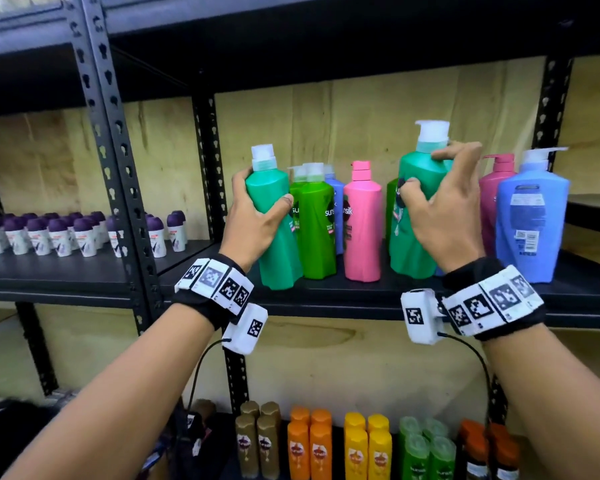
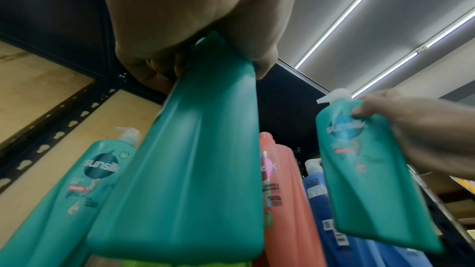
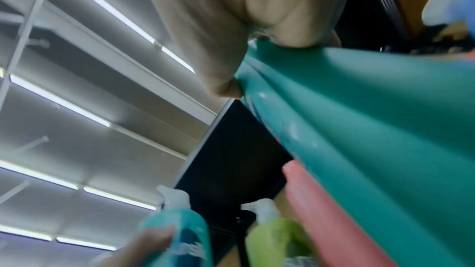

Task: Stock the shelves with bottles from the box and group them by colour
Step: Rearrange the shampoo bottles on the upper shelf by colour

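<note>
A: What's nearest?

B: The left hand (image 1: 253, 216) is wrapped around a teal pump bottle (image 1: 274, 223), tilted, its base at the front edge of the black shelf (image 1: 326, 299). The right hand (image 1: 440, 206) grasps a second teal pump bottle (image 1: 416, 202) by its shoulder, thumb on the front label, lifted a little above the shelf.

A: And behind them?

B: Between the two stand a bright green bottle (image 1: 314, 226) and a pink bottle (image 1: 362, 223). At the right stand a light blue pump bottle (image 1: 530, 216) and a magenta bottle (image 1: 492, 199), all in front of the plywood back panel (image 1: 361, 112).
</note>
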